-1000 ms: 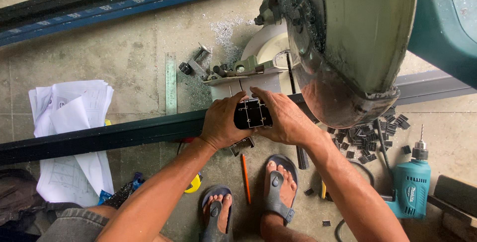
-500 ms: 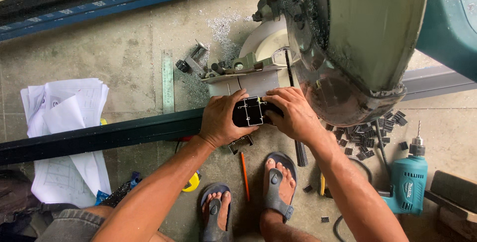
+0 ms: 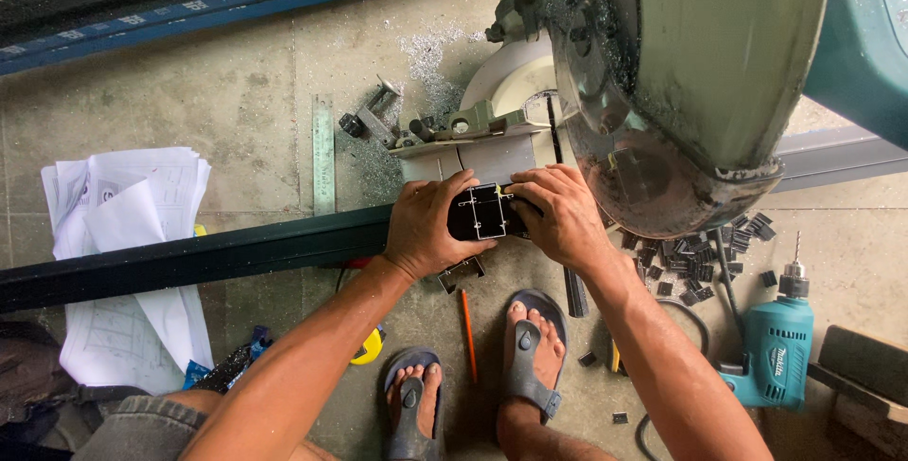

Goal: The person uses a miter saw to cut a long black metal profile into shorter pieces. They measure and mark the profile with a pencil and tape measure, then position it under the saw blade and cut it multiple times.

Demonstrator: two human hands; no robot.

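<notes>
My left hand (image 3: 426, 225) and my right hand (image 3: 560, 215) both grip a short black aluminium profile piece (image 3: 487, 212), its hollow cut end facing up. It is held against the end of a long dark profile bar (image 3: 189, 258) that runs left across the floor. Just behind the hands stands the mitre saw base (image 3: 482, 135). The saw's blade guard and motor head (image 3: 690, 73) hang over my right hand.
A steel ruler (image 3: 323, 154) and metal shavings lie on the concrete floor. Paper drawings (image 3: 123, 262) are at the left, a teal drill (image 3: 776, 347) and several black offcuts (image 3: 700, 258) at the right. A pencil (image 3: 467, 333) lies by my sandalled feet. Blue profiles (image 3: 236, 2) run along the back.
Both hands and the short piece stay in nearly the same place; my fingers have shifted slightly on the piece and the camera has moved a little.
</notes>
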